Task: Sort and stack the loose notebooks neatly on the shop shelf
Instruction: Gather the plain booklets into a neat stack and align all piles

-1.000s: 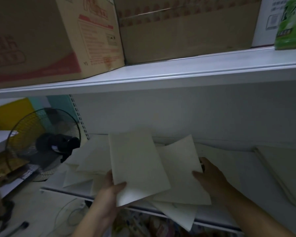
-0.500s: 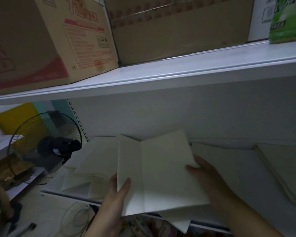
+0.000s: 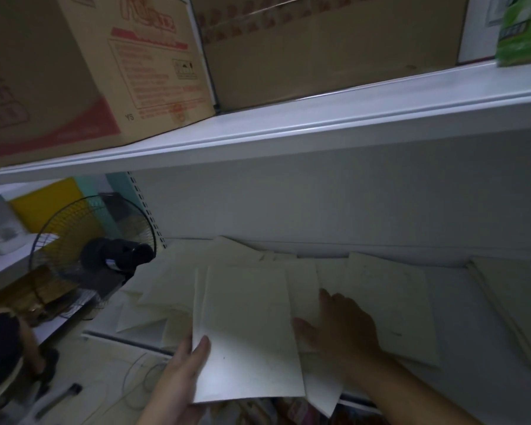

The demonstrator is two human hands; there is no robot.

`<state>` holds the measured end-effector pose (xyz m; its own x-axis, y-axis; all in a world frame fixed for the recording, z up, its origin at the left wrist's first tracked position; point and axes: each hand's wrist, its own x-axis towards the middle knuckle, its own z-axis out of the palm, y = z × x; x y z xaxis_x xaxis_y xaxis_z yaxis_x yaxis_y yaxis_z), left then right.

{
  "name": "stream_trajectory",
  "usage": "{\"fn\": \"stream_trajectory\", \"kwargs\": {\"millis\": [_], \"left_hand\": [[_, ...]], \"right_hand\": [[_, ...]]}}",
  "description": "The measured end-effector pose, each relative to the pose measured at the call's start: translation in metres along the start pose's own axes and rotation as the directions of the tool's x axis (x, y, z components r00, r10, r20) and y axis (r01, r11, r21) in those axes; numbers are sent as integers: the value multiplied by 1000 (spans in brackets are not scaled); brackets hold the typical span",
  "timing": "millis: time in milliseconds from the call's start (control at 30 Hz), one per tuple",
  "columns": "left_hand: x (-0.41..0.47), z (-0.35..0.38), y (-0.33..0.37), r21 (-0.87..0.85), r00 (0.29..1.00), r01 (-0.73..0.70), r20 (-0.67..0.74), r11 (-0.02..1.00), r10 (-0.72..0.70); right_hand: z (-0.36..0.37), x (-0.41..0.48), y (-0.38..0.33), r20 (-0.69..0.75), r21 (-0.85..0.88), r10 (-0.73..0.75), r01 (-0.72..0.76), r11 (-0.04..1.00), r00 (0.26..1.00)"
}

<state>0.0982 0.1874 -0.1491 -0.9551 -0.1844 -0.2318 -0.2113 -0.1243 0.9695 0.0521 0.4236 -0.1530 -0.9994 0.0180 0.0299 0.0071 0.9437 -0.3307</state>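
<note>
Head view: a left hand (image 3: 183,372) is pinching a cream notebook (image 3: 246,332) at its lower left edge, thumb on top, holding it over the front edge of the lower shelf (image 3: 454,308). The right hand (image 3: 341,329) is lying palm down on loose notebooks (image 3: 390,305) on that shelf, its grip open, holding nothing. Scattered notebooks (image 3: 160,289) are lying overlapped at the shelf's left end. A black fan (image 3: 105,256) is standing just beyond that end.

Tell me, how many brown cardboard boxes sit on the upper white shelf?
2. The red-printed brown cardboard box is at the left end. The plainer brown cardboard box stands right beside it, nearer the middle. Others may be hidden behind them or outside the picture.
</note>
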Motion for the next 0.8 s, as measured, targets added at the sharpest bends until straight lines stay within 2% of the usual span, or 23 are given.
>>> {"fn": "stream_trajectory", "kwargs": {"millis": [67, 167, 267, 333, 433, 567, 633, 800], "left_hand": [[-2, 2, 0, 1, 999, -6, -36, 1000, 6], [-4, -2, -4, -77, 998, 3, -67, 997, -8], [-10, -8, -1, -146, 999, -13, -49, 989, 6], [-12, -13, 4, -268, 999, 40, -15, 963, -46], [-13, -14, 12, -322, 995, 71, -49, 944, -92], [-8, -21, 17, -339, 993, 24, -99, 941, -61], [-10, -19, 22, -349, 996, -19, -84, 937, -11], [-5, -26, 27, -348, 990, -53, -141, 936, 3]], "right_hand": [[0, 5, -1, 10, 1, 26, -26, 1000, 1000], [3, 11, 3, 23, 112, 49, -52, 992, 999], [-1, 16, 4, 64, 204, 36, -48, 978, 997], [-6, 19, 1, 87, 201, 26, -43, 979, 996], [-7, 22, -6, 52, 167, 0, -9, 986, 999], [0, 25, -9, -41, 305, -38, 49, 951, 998], [1, 27, -9, -120, 432, -25, 75, 899, 992], [4, 31, -10, -243, 740, 90, 125, 661, 966]]}}
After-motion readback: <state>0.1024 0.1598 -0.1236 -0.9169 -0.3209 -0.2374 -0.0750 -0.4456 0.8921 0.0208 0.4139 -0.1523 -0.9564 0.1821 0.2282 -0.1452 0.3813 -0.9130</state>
